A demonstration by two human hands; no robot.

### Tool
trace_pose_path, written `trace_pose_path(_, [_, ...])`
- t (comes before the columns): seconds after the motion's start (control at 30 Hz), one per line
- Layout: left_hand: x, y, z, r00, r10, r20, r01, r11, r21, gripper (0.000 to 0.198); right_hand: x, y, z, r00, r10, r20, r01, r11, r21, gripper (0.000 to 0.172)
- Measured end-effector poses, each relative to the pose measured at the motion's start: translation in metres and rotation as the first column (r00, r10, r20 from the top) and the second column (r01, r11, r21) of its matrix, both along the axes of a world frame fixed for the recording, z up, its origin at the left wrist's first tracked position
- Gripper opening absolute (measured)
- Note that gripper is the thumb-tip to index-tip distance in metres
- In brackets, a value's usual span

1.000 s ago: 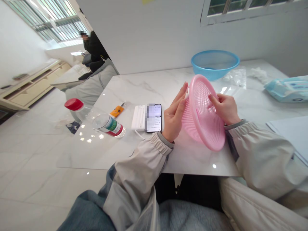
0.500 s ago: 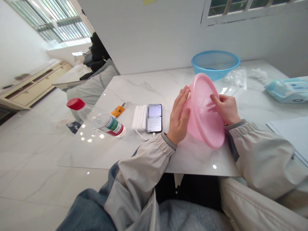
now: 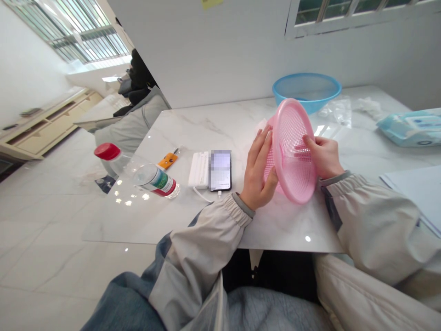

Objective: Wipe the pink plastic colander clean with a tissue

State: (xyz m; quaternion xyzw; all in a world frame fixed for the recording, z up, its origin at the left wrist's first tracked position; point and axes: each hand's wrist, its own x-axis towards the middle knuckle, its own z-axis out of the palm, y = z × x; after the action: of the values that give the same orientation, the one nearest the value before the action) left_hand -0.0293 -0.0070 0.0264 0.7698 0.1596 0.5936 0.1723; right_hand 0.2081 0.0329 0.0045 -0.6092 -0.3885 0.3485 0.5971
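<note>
A pink mesh plastic basket (image 3: pixel 295 170) is held tilted on its side above the table, its open mouth facing right and toward me. My right hand (image 3: pixel 325 156) grips the right part of its rim, thumb inside; its other fingers show through the mesh. On the left, my left hand (image 3: pixel 259 172) is closed against the basket's outer side, fingers long and together, thumb near the rim. A small pale patch, perhaps a tissue or wipe (image 3: pixel 261 125), shows by the left fingertips; I cannot make it out clearly.
Behind the pink basket stands a blue basket (image 3: pixel 306 89), with crumpled clear plastic (image 3: pixel 336 111) beside it. A wipes pack (image 3: pixel 411 128) and paper (image 3: pixel 415 188) lie right. Leftward are a phone (image 3: pixel 221 171), a white power bank (image 3: pixel 198 170), an orange tag (image 3: pixel 167 161) and a red-capped bottle (image 3: pixel 156 181).
The pink basket has shifted slightly left and up and turned a little in my hands. My left fingers have slid along its outer side, and the left thumb has dropped lower.
</note>
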Motion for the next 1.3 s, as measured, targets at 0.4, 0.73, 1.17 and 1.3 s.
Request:
trace_pose_path(0.4, [-0.001, -0.012, 0.01, 1.0, -0.028, 0.007, 0.029, 0.985, -0.17, 0.079, 0.005, 0.006, -0.008, 0.994, 0.001, -0.112, 0.0, 1.0, 0.006, 0.029])
trace_pose_path(0.73, [0.005, -0.012, 0.012, 0.999, -0.021, 0.028, 0.027, 0.967, -0.254, 0.088, 0.003, 0.009, -0.013, 0.992, -0.084, -0.092, 0.085, 0.996, 0.012, 0.016])
trace_pose_path(1.17, [0.0, 0.0, 0.002, 0.957, 0.211, 0.198, -0.1, 0.883, -0.458, 0.094, -0.009, -0.002, 0.014, 0.998, -0.039, -0.056, 0.037, 0.999, -0.029, 0.004])
trace_pose_path(1.3, [0.001, 0.004, -0.008, 0.958, 0.199, 0.208, -0.072, 0.865, -0.496, 0.091, -0.003, 0.006, 0.01, 0.981, 0.026, -0.192, -0.019, 0.999, 0.041, 0.011])
